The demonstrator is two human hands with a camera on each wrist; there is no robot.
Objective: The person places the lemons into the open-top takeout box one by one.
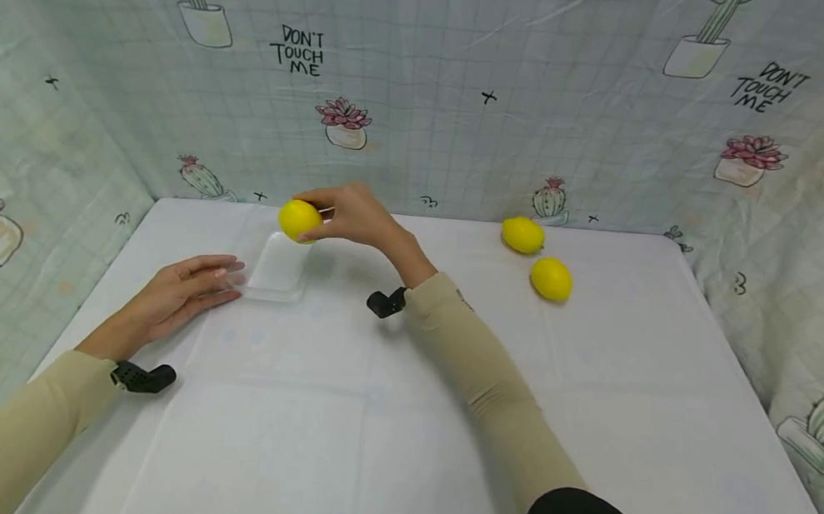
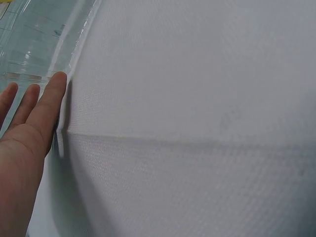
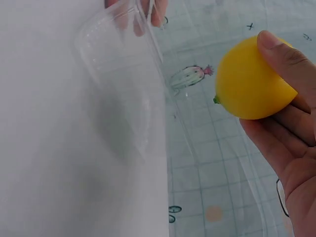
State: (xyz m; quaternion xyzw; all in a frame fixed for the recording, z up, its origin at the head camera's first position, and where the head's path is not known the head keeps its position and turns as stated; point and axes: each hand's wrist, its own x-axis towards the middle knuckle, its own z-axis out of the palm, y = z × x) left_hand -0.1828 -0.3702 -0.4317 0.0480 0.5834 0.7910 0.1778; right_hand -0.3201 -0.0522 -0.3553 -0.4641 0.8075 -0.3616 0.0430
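My right hand (image 1: 359,216) grips a yellow lemon (image 1: 298,220) between thumb and fingers, above the far side of a clear plastic container (image 1: 274,294). In the right wrist view the lemon (image 3: 252,79) shows a small green tip. My left hand (image 1: 185,293) has its fingers straight, with the fingertips at the container's left side. The left wrist view shows those fingers (image 2: 47,106) right against the wall of the clear container (image 2: 37,44). Through the plastic, the white cloth shows.
Two more lemons lie toward the back right of the white-covered table (image 1: 394,423): one lemon (image 1: 523,235) near the far edge, another lemon (image 1: 551,279) just in front of it. A patterned curtain (image 1: 417,65) rises behind the table and along its sides.
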